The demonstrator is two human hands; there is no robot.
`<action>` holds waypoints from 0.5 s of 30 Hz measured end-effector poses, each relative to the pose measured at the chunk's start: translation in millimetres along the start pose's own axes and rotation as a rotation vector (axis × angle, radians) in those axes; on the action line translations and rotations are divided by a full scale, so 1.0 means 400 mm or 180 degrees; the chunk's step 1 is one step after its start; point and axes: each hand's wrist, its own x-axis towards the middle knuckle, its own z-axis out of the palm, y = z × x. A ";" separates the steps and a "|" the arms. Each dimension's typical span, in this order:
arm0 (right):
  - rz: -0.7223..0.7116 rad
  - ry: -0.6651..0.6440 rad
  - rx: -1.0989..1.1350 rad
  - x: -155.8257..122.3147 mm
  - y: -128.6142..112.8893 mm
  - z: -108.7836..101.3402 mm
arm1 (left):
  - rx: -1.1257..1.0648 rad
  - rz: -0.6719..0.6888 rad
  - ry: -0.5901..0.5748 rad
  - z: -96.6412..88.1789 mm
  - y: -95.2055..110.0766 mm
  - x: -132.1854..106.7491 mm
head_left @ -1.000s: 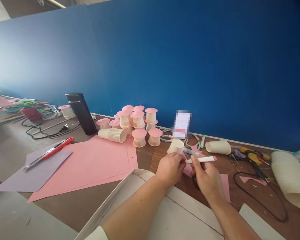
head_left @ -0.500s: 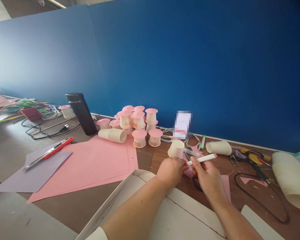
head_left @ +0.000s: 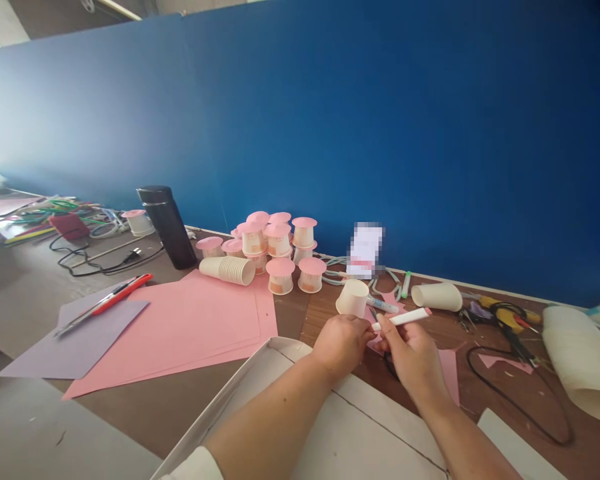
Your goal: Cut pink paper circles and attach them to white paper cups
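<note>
My right hand (head_left: 416, 350) is closed around a white marker pen (head_left: 405, 318) with a pinkish-red right end. Thumb and fingers of my left hand (head_left: 343, 343) pinch at the pen's left end, so both hands meet there; what exactly the left fingertips cover is hidden. Just behind my left hand, an upside-down white paper cup (head_left: 353, 298) stands on the table. Pink paper scraps and a clear-barrelled pen (head_left: 383, 305) lie behind the marker. To the left are several paper cups topped with pink discs (head_left: 280, 275), some stacked in two levels.
Pink sheets (head_left: 195, 320), a purple sheet (head_left: 95, 340) and a red utility knife (head_left: 110, 300) lie left. A black bottle (head_left: 167, 230) stands behind them. Nested cups (head_left: 227, 271) lie on their side. A white box lid (head_left: 280, 407) sits under my forearms. Cables and more cups (head_left: 580, 360) lie right.
My hands stay almost in place on the marker pen, which has shifted very slightly left. The camera view has turned a little, moving the left-side items slightly right.
</note>
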 end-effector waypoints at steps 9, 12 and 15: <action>0.0066 0.0019 -0.0208 0.007 0.026 0.001 | -0.0082 -0.0108 0.0005 0.013 -0.012 0.004; 0.0081 -0.0038 -0.0116 0.005 0.021 0.001 | -0.0082 -0.0095 0.0025 0.012 -0.011 0.004; 0.0094 -0.0047 0.0136 0.004 0.022 0.005 | -0.0039 -0.0094 0.0031 0.011 -0.009 0.004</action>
